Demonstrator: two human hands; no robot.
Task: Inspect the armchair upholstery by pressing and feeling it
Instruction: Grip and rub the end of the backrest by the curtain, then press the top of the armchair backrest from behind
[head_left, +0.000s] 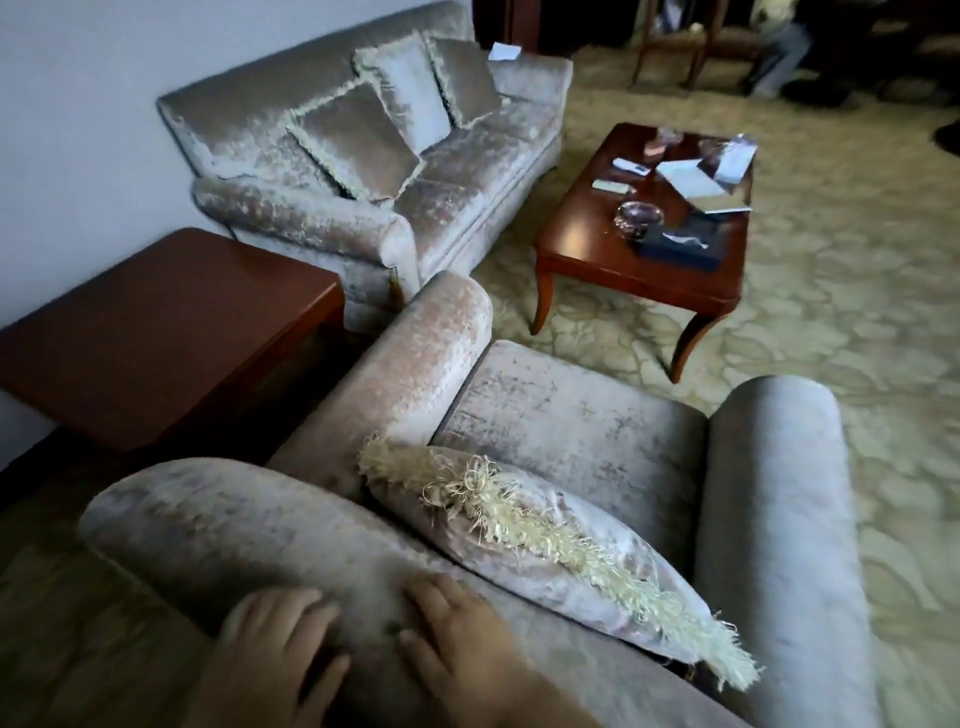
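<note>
wrists cut off (bottom edge) | tabletop items (675, 208) blurred

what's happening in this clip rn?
A person stands behind a velvet armchair, both palms flat on the top of its backrest. The left hand and right hand lie side by side, fingers spread, holding nothing. A fringed cushion leans against the inside of the backrest. The seat and both arms are untouched at this moment.

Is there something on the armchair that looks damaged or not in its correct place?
The fringed cushion lies tipped over against the armchair backrest, with its tangled fringe facing up. The velvet looks patchy, but no tear is visible. Both hands, left hand and right hand, rest flat on the backrest top.
</note>
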